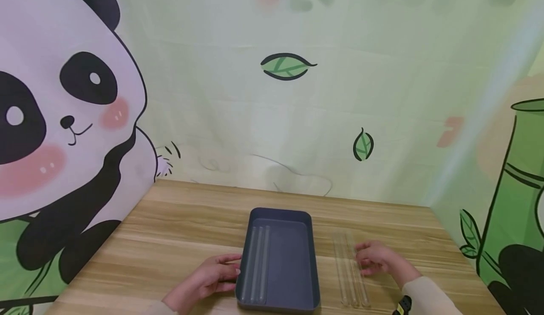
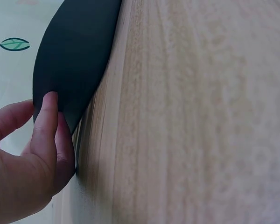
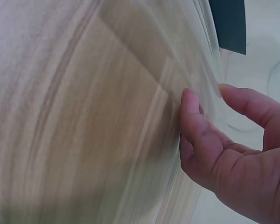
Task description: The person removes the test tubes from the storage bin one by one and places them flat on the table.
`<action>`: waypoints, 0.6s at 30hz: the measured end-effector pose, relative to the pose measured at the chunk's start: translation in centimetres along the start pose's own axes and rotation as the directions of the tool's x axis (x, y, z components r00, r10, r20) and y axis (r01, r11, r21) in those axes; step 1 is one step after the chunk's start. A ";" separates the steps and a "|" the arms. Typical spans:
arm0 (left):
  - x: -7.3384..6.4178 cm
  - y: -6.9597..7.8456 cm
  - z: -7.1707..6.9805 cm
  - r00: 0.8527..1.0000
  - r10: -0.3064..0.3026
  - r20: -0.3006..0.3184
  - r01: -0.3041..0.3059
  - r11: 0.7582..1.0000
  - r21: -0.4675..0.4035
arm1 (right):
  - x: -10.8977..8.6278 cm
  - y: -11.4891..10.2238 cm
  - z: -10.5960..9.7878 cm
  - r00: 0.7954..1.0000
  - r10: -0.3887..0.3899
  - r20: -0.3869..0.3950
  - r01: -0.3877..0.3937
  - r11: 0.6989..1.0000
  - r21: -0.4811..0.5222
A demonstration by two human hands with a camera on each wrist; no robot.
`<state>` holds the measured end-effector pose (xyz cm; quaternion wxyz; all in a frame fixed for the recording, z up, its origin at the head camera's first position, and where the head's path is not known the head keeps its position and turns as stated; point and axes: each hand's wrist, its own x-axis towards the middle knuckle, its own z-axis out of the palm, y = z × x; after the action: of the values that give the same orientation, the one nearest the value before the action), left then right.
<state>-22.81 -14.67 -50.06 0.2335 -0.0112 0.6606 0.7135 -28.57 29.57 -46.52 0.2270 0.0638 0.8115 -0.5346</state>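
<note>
A dark blue-grey rectangular tray [image 1: 293,258] lies on the wooden table. Inside it, along the left wall, three clear tubes [image 1: 259,263] lie side by side. My left hand [image 1: 218,275] is at the tray's outer left side, its fingertips [image 2: 50,98] against the dark wall in the left wrist view. To the right of the tray, three more clear tubes [image 1: 352,272] rest on the table in a loose row. Beside the rightmost one is my right hand [image 1: 376,258], fingertips right at its edge. In the right wrist view thumb and fingers [image 3: 190,100] stand apart.
The wooden table [image 1: 191,225] meets a printed cloth backdrop [image 1: 212,93] with a panda, leaves and bamboo. A black band with a yellow mark [image 1: 401,305] sits at the right wrist, by a light sleeve [image 1: 431,296].
</note>
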 end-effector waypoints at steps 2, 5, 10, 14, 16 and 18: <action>0.0 0.0 0.0 1.000 -0.001 0.004 0.001 1.000 0.001 | 0.0 0.0 0.1 1.000 0.004 -0.006 -0.004 1.000 0.002; 0.0 0.0 0.0 1.000 -0.006 0.004 0.006 1.000 0.001 | 0.0 0.1 0.2 1.000 0.005 -0.014 -0.005 1.000 -0.005; -0.1 0.1 0.0 1.000 -0.012 0.000 0.012 1.000 -0.001 | 0.1 0.1 0.2 1.000 0.013 -0.020 -0.013 1.000 -0.017; -0.1 0.2 0.0 1.000 -0.014 -0.010 0.014 1.000 -0.006 | 0.3 0.1 0.3 1.000 0.016 -0.022 -0.016 1.000 -0.019; 0.0 0.1 0.0 1.000 -0.013 -0.011 0.013 1.000 -0.008 | 0.3 0.0 0.4 1.000 0.016 -0.024 -0.016 1.000 -0.016; 0.0 0.1 0.0 1.000 -0.013 -0.008 0.013 1.000 -0.007 | 0.2 0.1 0.5 1.000 0.016 -0.024 -0.016 1.000 -0.014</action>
<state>-22.83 -14.66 -49.94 0.2355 -0.0193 0.6588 0.7142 -28.58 29.12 -46.81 0.2218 0.0750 0.8174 -0.5263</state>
